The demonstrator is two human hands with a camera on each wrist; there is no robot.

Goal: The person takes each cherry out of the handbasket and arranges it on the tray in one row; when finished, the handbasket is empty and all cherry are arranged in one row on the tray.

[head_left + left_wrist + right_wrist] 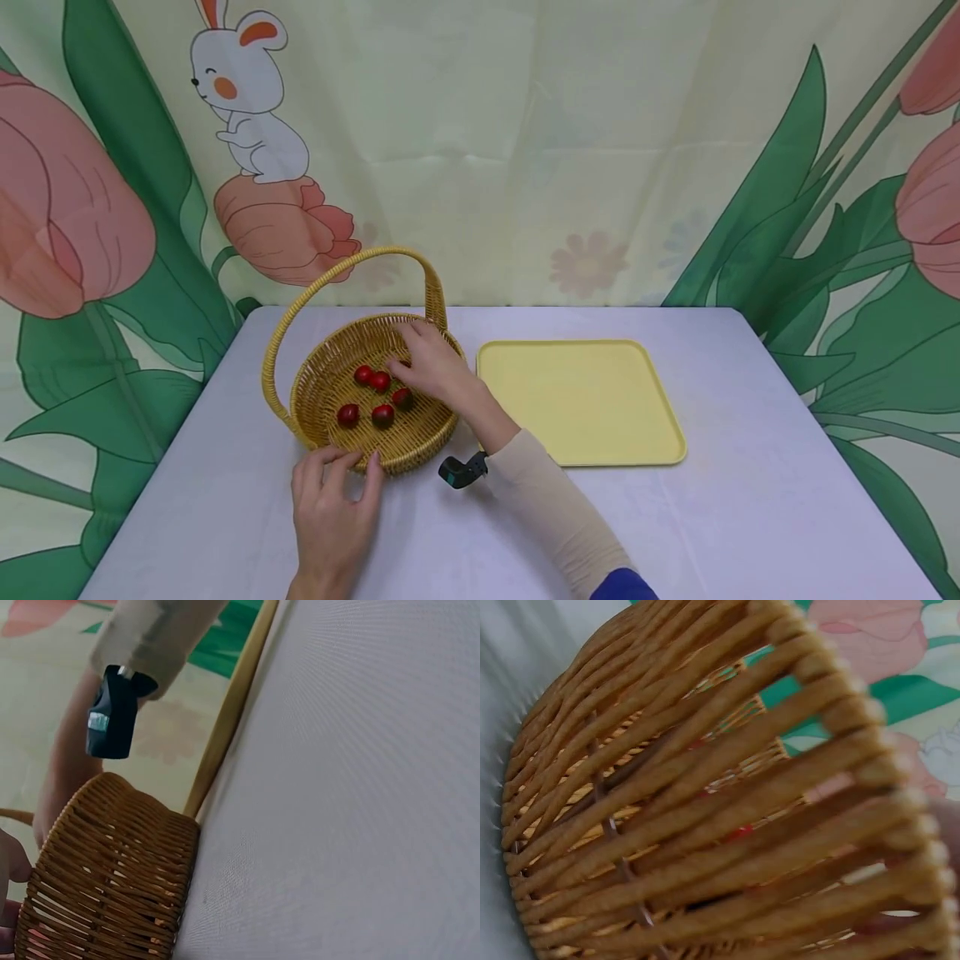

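Note:
A round wicker basket (424, 450) with a tall arched handle sits on the left half of the table. Several small dark-red fruits (382, 416), cherry-like, lie on its bottom. My left hand (333, 508) holds the near rim, fingertips at the edge; the left wrist view shows only a bit of its fingers beside the weave. My right hand (435, 362) reaches over the right side into the basket, thumb and forefinger apart. Beneath it another fruit is mostly hidden. In the right wrist view the basket wall (705, 787) covers most of that hand.
A yellow rectangular tray (577, 400) lies flat right of the basket, close beside it. A pale cloth covers the table (750, 517). Behind hangs a printed curtain (480, 167) with tulips and a rabbit. A black wrist camera (461, 472) sits at my right sleeve.

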